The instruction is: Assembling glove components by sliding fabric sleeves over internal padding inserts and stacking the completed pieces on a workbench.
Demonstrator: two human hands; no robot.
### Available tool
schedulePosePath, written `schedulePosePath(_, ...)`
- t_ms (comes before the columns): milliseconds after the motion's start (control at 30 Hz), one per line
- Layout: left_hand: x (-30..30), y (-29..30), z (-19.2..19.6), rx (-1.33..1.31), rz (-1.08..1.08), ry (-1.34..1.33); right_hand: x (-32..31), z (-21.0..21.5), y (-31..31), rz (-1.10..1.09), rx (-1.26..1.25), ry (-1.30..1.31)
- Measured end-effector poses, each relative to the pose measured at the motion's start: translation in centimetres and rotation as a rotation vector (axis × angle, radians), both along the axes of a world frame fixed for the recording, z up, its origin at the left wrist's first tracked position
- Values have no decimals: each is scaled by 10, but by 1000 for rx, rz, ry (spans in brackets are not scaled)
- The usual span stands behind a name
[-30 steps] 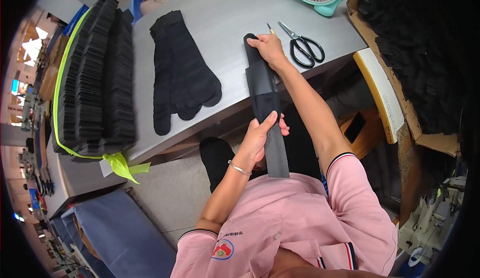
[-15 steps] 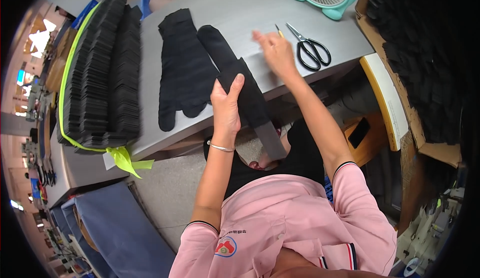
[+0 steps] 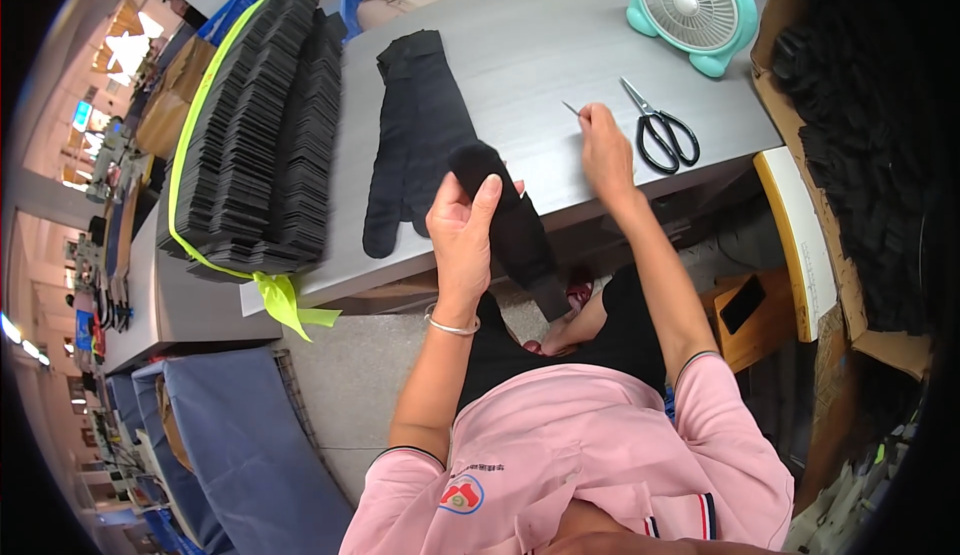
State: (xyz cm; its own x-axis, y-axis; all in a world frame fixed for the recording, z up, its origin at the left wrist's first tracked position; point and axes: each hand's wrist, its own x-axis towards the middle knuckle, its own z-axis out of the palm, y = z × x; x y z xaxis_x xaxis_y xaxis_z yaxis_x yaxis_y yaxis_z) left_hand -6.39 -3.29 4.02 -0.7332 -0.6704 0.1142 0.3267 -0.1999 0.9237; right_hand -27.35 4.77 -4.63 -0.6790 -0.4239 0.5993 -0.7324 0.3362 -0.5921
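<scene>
My left hand (image 3: 465, 235) grips a black fabric strip (image 3: 520, 240), thumb on top, near its rounded upper end. The strip hangs past the table edge over my lap, and its lower end looks greyer. Above the table, my right hand (image 3: 607, 160) is closed around a thin pointed tool (image 3: 572, 109) with its dark tip sticking out; my fingers hide most of its handle. Flat black fabric pieces (image 3: 415, 125) lie on the table beyond my left hand. Black-handled scissors (image 3: 660, 135) rest just right of my right hand, blades pointing away.
A tall stack of black pieces (image 3: 255, 145), bound with a neon ribbon (image 3: 285, 300), stands at the left of the grey table (image 3: 530, 45). A turquoise fan (image 3: 690, 5) is at the back right. Right of the table, a cardboard box (image 3: 890, 345) holds black pieces.
My right hand has picked up the pointed tool from the table beside the scissors. My left hand has shifted to the rounded end of the strip. The view has swung somewhat.
</scene>
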Motion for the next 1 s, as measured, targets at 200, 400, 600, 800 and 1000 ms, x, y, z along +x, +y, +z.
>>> schedulePosePath(200, 10, 13, -2, 100, 106, 91, 116, 63, 39, 305, -301, -299)
schedulePosePath(400, 31, 24, 0, 72, 98, 150, 142, 104, 63, 334, -264, -228)
schedulePosePath(600, 50, 34, 7, 90, -1, 243, 150, 118, 64, 361, -218, 126)
schedulePosePath(800, 61, 29, -10, 129, -88, 278, 160, 117, 67, 382, -175, 176)
schedulePosePath(1000, 63, 28, -14, 173, -90, 275, 164, 123, 77, 392, -29, 149)
